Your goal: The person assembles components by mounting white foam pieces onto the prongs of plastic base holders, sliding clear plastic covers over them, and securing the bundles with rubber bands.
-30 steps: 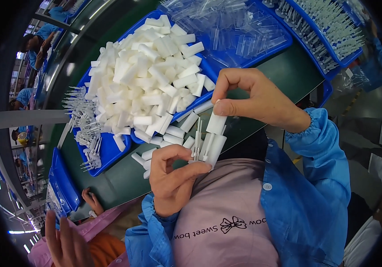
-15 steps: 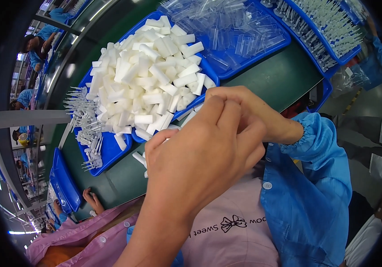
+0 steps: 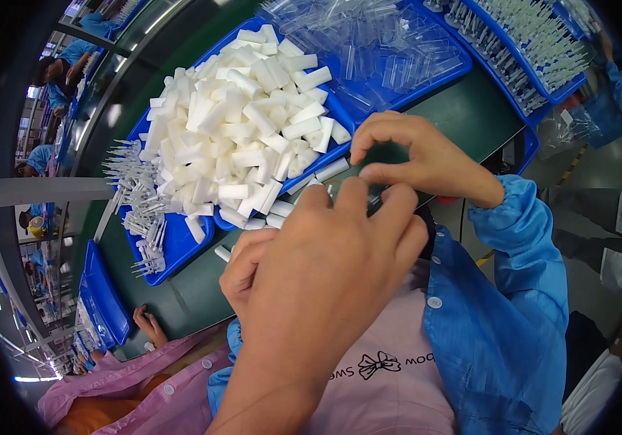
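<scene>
My right hand (image 3: 416,156) comes in from the right in a blue elastic cuff. Its thumb and index finger are bent with tips apart, and I see nothing between them. Curled fingers of my left hand (image 3: 237,281) show above another blue cuff; the rest is hidden, as is anything it holds. A large bare-armed hand (image 3: 318,283), apparently another person's, covers the middle from the lower edge with its fingers bent. White foam-like cylinders (image 3: 332,170) lie beside my right hand, along the front of a heaped pile of white pieces (image 3: 235,116).
Blue trays hold the white pile, clear plastic pieces (image 3: 419,61) and white thin-stemmed parts (image 3: 536,43). More stemmed parts (image 3: 144,196) lie left of the pile. A green table (image 3: 187,290) runs underneath. A neighbour's hand (image 3: 150,326) rests near a blue tray (image 3: 104,293).
My right hand has drawn apart from the large hand, and its thumb and index finger have parted. The large hand has shifted slightly down, and more white cylinders show.
</scene>
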